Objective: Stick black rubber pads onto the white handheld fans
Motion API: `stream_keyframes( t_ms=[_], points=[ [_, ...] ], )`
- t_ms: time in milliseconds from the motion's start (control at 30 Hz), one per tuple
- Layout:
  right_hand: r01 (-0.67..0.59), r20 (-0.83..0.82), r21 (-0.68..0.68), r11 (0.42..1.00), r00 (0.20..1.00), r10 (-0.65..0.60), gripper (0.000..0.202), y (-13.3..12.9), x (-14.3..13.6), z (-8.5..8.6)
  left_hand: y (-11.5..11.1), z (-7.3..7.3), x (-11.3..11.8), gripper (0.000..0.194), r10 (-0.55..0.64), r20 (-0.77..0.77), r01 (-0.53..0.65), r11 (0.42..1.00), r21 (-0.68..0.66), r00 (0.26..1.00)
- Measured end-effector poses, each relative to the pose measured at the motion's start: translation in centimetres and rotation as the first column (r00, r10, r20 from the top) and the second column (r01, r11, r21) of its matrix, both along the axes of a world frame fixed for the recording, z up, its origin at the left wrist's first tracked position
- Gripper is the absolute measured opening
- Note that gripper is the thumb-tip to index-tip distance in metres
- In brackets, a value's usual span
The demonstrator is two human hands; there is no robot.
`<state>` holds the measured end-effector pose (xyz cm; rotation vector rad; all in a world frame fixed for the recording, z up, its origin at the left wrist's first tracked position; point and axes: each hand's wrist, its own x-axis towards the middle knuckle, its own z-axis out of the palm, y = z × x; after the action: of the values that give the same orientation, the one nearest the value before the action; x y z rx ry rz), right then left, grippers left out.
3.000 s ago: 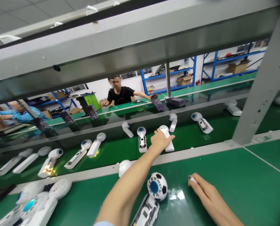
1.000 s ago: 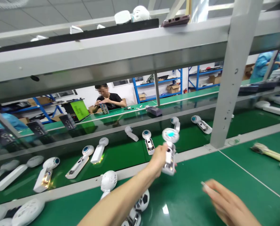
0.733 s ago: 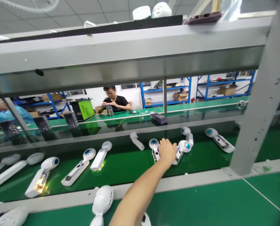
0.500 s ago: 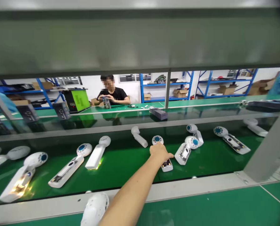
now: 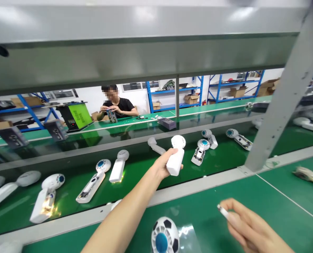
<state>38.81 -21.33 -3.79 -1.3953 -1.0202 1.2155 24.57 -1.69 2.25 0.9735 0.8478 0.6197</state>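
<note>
My left hand is closed around a white handheld device with a round head, raised over the green belt. Its smooth white back faces me. At the lower right my right hand pinches a small white piece with a dark, metallic-looking tip between thumb and fingers. Between my arms, at the bottom edge, a round head with a black-and-white football pattern and a blue centre rests near a clear plastic sheet.
Similar devices, some open-backed, lie along the belt. A metal post stands at right, under a wide overhead beam. Across the line a person handles a box. A dark box lies beyond the belt.
My left hand has lifted a device from the belt, and its smooth back now shows. My right hand has come into view with the small white piece. The view has shifted right.
</note>
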Motion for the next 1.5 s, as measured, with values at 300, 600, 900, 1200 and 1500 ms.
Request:
stream_keyframes(
  t_ms=[300, 600, 900, 1200, 1500],
  points=[
    [-0.045, 0.027, 0.248, 0.968, 0.999, 0.04, 0.035, 1.7, 0.5, 8.5, -8.0, 2.2, -0.1, 0.048, -0.074, -0.085, 0.077, 0.996, 0.034, 0.994],
    [-0.092, 0.106, 0.237, 0.967, 0.992, 0.068, 0.026, 2.3, -1.2, 8.1, -10.3, 1.0, 0.9, 0.041, 0.131, -0.143, -0.088, 0.957, 0.277, 0.981],
    [-0.105, 0.117, 0.197, 0.975, 0.99, 0.083, 0.025, 2.0, 0.4, 7.8, -11.4, 2.2, 0.6, 0.031, 0.074, -0.259, 0.097, 0.802, 0.59, 0.963],
    [-0.062, 0.141, 0.18, 0.982, 0.989, 0.036, 0.03, 2.3, 1.1, 5.9, -10.8, 1.2, 1.2, 0.05, 0.063, -0.464, 0.307, 0.668, 0.677, 0.884],
    [0.174, 0.295, 0.183, 0.968, 0.929, -0.223, 0.042, -1.8, 6.1, -5.4, 1.4, -2.1, 4.4, 0.047, 0.438, -0.572, 0.093, 0.733, 0.674, 0.694]
  ],
)
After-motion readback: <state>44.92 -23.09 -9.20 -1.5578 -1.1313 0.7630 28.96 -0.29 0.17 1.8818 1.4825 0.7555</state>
